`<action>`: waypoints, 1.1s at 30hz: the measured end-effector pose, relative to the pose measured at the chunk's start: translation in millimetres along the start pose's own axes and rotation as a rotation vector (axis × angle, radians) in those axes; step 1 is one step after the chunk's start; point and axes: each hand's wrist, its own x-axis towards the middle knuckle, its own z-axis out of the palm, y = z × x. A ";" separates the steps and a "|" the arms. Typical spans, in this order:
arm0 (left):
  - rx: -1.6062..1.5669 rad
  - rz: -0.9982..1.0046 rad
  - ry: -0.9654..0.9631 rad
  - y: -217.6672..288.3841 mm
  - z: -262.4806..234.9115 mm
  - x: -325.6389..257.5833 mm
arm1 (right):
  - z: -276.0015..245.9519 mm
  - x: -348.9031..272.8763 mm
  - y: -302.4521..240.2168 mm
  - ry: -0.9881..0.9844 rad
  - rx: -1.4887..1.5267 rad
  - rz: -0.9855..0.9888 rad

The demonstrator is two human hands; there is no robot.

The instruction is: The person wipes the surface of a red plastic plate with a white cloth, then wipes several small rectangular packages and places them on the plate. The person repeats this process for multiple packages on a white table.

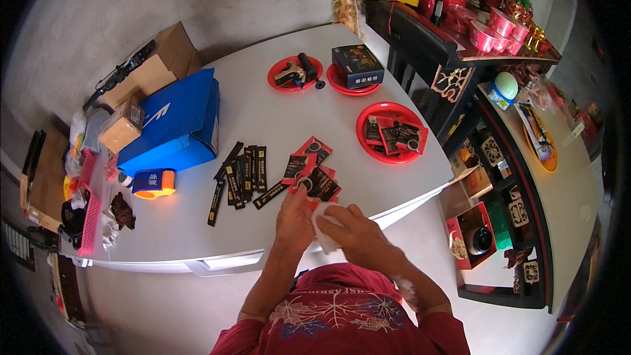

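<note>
Left hand [294, 220] and right hand [355, 233]: both closed together on a white cloth [323, 231] at the counter [263, 118] edge. Adjacent: red-and-black sachets [310, 172], black sachet strips [242, 176]. Beyond: red plate [393, 133] of sachets.

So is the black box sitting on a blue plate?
No, the black box sits on a red plate near the far edge of the white table.

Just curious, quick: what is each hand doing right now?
Left hand: closed on a white cloth.
Right hand: gripping the same white cloth.
</note>
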 end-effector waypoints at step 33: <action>1.624 1.155 -0.222 -88.4 93.5 188.2 | -67.0 -69.0 143.1 0.260 -0.043 0.153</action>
